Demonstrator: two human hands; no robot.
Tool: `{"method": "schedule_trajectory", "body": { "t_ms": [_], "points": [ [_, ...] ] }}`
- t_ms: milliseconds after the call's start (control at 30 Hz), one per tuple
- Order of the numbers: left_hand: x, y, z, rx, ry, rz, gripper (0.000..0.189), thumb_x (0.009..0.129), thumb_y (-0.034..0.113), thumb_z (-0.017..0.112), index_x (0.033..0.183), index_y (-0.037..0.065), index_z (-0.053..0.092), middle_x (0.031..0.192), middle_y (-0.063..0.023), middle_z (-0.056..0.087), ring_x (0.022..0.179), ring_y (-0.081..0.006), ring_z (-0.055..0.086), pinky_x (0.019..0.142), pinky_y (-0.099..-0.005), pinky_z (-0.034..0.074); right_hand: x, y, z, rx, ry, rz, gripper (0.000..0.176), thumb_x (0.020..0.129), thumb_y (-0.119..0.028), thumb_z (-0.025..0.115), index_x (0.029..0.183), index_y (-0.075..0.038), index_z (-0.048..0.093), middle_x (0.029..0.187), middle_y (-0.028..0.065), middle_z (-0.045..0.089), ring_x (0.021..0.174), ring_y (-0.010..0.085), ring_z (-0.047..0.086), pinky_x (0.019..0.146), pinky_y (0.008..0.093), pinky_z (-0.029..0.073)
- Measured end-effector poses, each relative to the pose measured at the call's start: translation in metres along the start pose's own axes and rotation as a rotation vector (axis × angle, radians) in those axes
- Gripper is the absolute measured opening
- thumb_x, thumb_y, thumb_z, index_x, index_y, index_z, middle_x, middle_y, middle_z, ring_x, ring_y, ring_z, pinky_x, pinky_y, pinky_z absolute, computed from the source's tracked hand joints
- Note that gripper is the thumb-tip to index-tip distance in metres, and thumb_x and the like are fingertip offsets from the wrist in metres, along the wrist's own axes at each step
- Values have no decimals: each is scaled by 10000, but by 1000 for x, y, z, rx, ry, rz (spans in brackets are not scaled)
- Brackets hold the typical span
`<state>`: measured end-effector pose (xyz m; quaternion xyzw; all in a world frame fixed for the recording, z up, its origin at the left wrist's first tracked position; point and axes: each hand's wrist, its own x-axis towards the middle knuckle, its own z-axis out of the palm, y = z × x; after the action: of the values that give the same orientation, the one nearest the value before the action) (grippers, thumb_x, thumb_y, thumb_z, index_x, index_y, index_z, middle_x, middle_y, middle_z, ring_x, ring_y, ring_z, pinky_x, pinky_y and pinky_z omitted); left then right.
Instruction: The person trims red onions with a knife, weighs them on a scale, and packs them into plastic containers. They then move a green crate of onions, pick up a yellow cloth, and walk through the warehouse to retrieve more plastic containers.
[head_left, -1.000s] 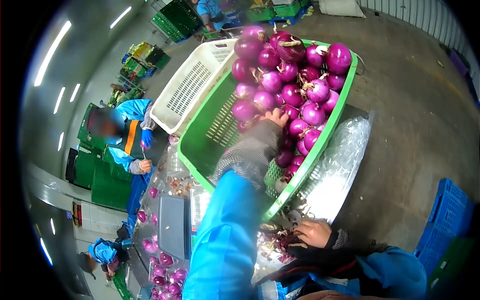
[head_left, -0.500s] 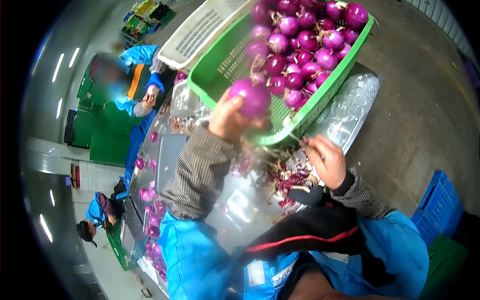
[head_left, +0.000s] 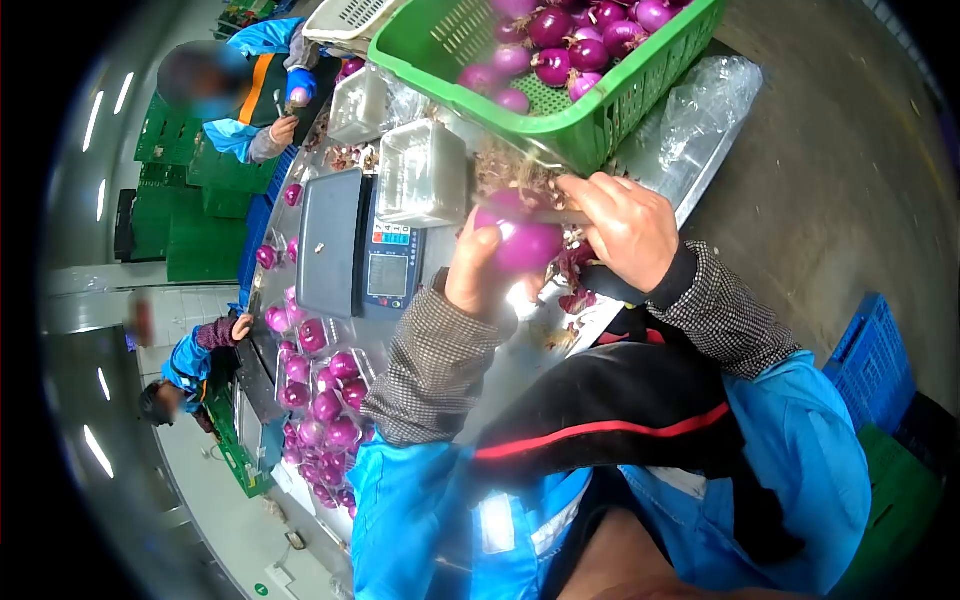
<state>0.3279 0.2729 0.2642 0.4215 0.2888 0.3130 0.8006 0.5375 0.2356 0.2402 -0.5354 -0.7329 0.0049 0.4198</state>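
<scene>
My left hand point(head_left: 478, 268) is wrapped around a large red onion point(head_left: 528, 240), which is slightly blurred. Against the onion's upper side lies the grey blade of a small knife point(head_left: 562, 216). Its handle is inside my closed right hand point(head_left: 635, 228), mostly hidden by the fingers. Just beyond both hands stands a green basket point(head_left: 590, 130) holding many red onions point(head_left: 553, 68). Dry skins and root trimmings point(head_left: 572, 300) are scattered on the metal tabletop under and beside my hands.
Left of my hands are a digital scale point(head_left: 388, 275) and stacked clear plastic trays point(head_left: 425, 175). Packed onions point(head_left: 325, 405) stand farther left. A plastic bag point(head_left: 690, 120) lies right of the basket. Two co-workers stand across the table; one person's hand point(head_left: 284, 130) is near an onion.
My left hand has brought the onion from the basket's edge down toward me. My right hand has moved up, and its knife now meets the onion. The view has shifted, showing the scale.
</scene>
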Motion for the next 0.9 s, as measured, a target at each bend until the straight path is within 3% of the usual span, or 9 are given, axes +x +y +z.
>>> {"method": "schedule_trajectory", "body": {
  "t_ms": [167,300,333,467,567,600,633,733,900],
  "points": [
    [-8,-13,11,342,120,286,766,775,392,728,1321,18,341,1204,-174,518,907,-263,631,588,-329,578,-26,-9,7,106,0,153,393,721,-13,628,1111,-60,613,931,94,639,807,299,633,704,366,522],
    [-6,-16,18,720,209,355,773,732,149,786,1338,9,327,1216,-122,513,1050,-209,572,902,-330,499,-27,-10,13,439,16,351,365,847,-186,656,1187,-71,592,1084,114,657,870,309,667,757,367,536],
    [-5,-19,13,874,184,406,775,706,81,788,1339,5,346,1213,-127,518,1056,-200,569,927,-324,481,-22,-13,-3,711,-211,607,440,886,-244,652,1254,-31,540,1196,152,619,1008,283,651,841,351,512],
    [-10,-10,24,1475,155,609,951,606,99,846,1401,2,333,1216,-151,486,996,-230,566,801,-310,494,-31,-4,18,984,-193,434,587,891,-246,655,1374,-8,421,1244,155,566,1171,212,539,949,330,451],
    [-5,-43,7,674,297,474,905,703,148,821,1423,-5,296,1298,-138,459,1084,-201,528,821,-312,496,-32,-4,14,1612,-316,853,538,931,-299,621,1353,-67,381,888,20,499,597,64,457,469,211,341],
    [-5,-67,-20,532,242,305,911,748,81,759,1455,-49,200,1367,-193,395,1204,-255,470,1014,-378,407,-41,-6,26,1598,-319,921,559,931,-306,617,1374,-71,370,903,11,532,570,46,451,456,195,337],
    [-9,-70,-25,375,208,104,853,801,65,699,1462,-52,174,1337,-188,424,1217,-255,459,1027,-379,391,-45,-9,34,1583,-321,988,580,932,-313,614,1395,-75,358,918,2,564,543,29,446,444,178,333],
    [-15,-75,-21,234,335,150,809,805,104,723,1436,-34,236,1251,-156,511,1131,-230,536,969,-356,456,-50,-5,45,1259,-283,796,466,943,-319,596,1307,-57,473,849,44,575,612,99,565,540,259,452],
    [-24,-54,-26,400,362,145,695,819,64,698,1377,-45,300,1156,-157,577,1050,-210,588,896,-330,495,-32,-16,5,96,-208,56,325,797,-123,673,1108,-48,615,876,64,598,727,216,633,661,331,519]
  ]
}}
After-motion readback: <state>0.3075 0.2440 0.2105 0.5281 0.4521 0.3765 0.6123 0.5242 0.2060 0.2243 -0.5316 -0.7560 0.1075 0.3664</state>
